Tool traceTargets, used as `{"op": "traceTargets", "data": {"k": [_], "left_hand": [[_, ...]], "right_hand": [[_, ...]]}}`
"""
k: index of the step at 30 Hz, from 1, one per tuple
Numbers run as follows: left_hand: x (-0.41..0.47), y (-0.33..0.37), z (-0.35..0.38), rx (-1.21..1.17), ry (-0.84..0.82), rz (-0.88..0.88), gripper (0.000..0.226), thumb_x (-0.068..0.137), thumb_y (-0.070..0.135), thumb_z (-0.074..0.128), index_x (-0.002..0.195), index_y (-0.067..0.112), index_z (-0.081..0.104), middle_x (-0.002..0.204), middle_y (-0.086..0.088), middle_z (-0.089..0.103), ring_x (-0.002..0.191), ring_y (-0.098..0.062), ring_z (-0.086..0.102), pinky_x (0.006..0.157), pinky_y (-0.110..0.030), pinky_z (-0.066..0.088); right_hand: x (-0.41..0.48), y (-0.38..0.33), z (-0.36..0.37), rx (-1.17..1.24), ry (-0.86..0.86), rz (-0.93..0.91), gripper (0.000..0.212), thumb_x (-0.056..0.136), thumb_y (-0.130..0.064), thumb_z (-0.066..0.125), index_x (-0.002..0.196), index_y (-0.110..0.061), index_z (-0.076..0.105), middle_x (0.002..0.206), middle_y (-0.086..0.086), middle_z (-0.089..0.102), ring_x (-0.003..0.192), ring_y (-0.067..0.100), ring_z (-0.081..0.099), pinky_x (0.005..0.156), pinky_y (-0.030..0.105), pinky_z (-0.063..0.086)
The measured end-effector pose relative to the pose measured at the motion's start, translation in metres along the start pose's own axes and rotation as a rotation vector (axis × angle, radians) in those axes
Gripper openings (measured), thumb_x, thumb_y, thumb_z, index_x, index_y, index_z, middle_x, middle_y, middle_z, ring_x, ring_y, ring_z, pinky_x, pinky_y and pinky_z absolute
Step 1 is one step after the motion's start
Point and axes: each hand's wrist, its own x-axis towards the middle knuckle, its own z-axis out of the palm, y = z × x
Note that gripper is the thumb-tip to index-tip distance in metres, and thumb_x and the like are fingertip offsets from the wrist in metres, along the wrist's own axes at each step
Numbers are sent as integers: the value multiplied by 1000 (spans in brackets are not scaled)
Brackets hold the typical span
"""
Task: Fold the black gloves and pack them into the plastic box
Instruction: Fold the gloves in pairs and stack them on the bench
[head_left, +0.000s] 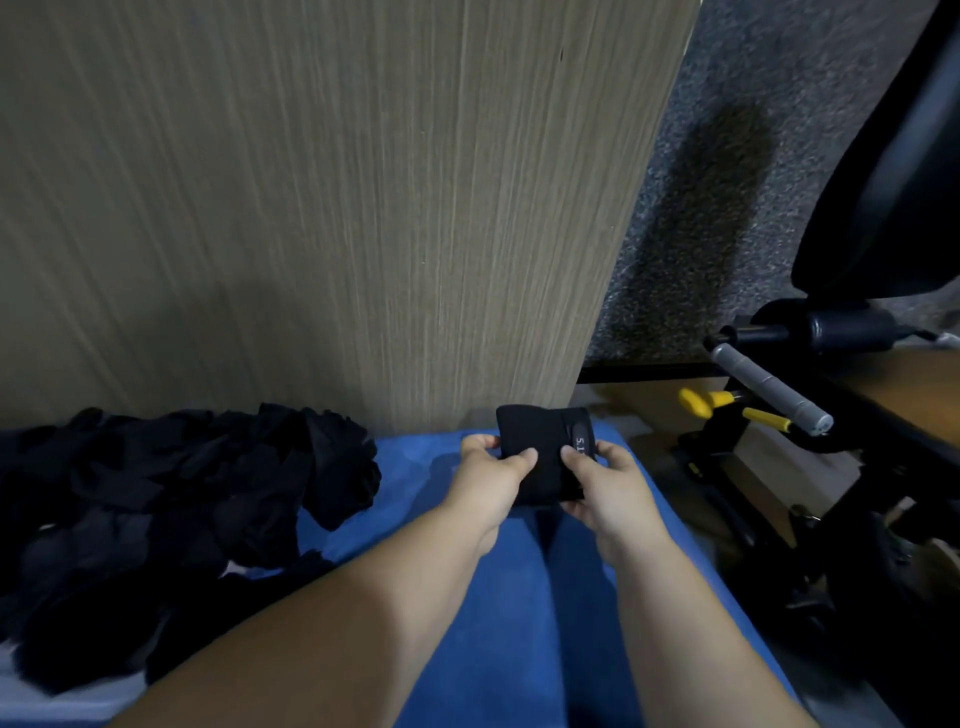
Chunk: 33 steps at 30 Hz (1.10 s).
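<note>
Nearest: two bare forearms enter from the bottom edge and converge over a blue cloth (498, 623) that covers the surface. Left hand (485, 478) and right hand (605, 486) both grip one folded black glove (535, 436), with the thumbs on its near face and the fingers curled behind. The left hand takes the glove's left edge and the right hand its right edge. The glove is held as a compact rectangle over the far edge of the cloth; contact with the cloth cannot be told. A tab with white lettering shows on its right side, partly covered by the right thumb.

Left of the hands: a loose pile of black gloves (171, 499) lies on the cloth, tangled and unfolded, and runs out of view at the left. Single items cannot be told apart.

Right of the cloth: a black metal frame (722, 441) with a grey handle (766, 392) and yellow-tipped parts (696, 401).

Behind the cloth: an upright wood-grain panel (337, 208).

Farthest: grey carpet (727, 156) to the right of the panel, and a dark padded object (883, 208) at upper right.
</note>
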Motion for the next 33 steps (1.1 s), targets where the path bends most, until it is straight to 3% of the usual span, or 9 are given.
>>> {"op": "traceTargets", "data": {"k": [7, 10, 12, 14, 17, 19, 22, 28, 33], "left_hand": [[40, -1, 14, 118, 91, 74, 42, 93, 20, 60, 124, 20, 33, 104, -2, 60, 96, -21, 60, 83, -31, 49], [50, -2, 15, 406, 150, 167, 47, 96, 23, 53, 135, 16, 29, 115, -11, 61, 103, -28, 59, 87, -35, 47], [52, -4, 17, 655, 198, 268, 46, 97, 25, 50, 137, 15, 30, 121, -15, 58, 114, -30, 52, 93, -37, 43], [54, -6, 16, 878, 244, 332, 46, 97, 30, 48, 138, 19, 31, 129, -10, 51, 124, -28, 39, 100, -37, 34], [59, -9, 8, 1042, 255, 418, 45, 97, 34, 44, 141, 30, 33, 141, -1, 34, 130, -22, 26, 107, -35, 24], [62, -11, 5, 1099, 185, 487, 43, 99, 33, 40, 141, 35, 37, 151, 5, 24, 137, -18, 17, 111, -35, 17], [65, -12, 3, 1164, 67, 484, 43, 103, 35, 29, 146, 32, 34, 158, 11, 17, 145, -13, 6, 116, -37, 12], [65, -14, 4, 1238, -16, 373, 51, 103, 40, 16, 153, 27, 17, 161, 11, 10, 148, -13, -1, 119, -37, 2], [66, -16, 6, 1253, -23, 335, 52, 102, 38, 15, 153, 28, 12, 161, 12, 6, 148, -13, -1, 120, -35, -2]], "right_hand": [[52, 7, 9, -138, 92, -24, 33, 90, -21, 66, 118, -19, 49, 111, 9, 64, 87, 20, 63, 59, 29, 51], [64, 9, 13, -313, 119, -71, 43, 90, -25, 65, 128, -18, 47, 111, 6, 61, 79, 15, 63, 61, 32, 56], [67, 8, 16, -494, 158, -108, 45, 90, -32, 63, 130, -18, 46, 106, 4, 63, 74, 19, 65, 70, 39, 58], [68, 8, 18, -722, 195, -153, 46, 90, -39, 58, 130, -20, 45, 106, 5, 64, 89, 26, 65, 80, 42, 55], [66, 15, 18, -1064, 274, -275, 54, 91, -45, 53, 138, -22, 38, 123, 9, 59, 119, 31, 44, 96, 40, 39], [64, 17, 17, -1106, 315, -394, 58, 91, -43, 54, 143, -28, 34, 136, 6, 48, 127, 29, 34, 101, 40, 33], [67, 21, 17, -1151, 234, -529, 50, 95, -34, 50, 144, -33, 36, 147, -2, 36, 133, 23, 27, 106, 39, 29], [73, 27, 17, -1242, 124, -404, 48, 103, -37, 28, 149, -25, 32, 156, -8, 26, 143, 17, 19, 113, 35, 19], [74, 28, 18, -1246, 100, -346, 50, 103, -39, 23, 149, -24, 32, 156, -7, 28, 143, 17, 19, 114, 37, 16]]}}
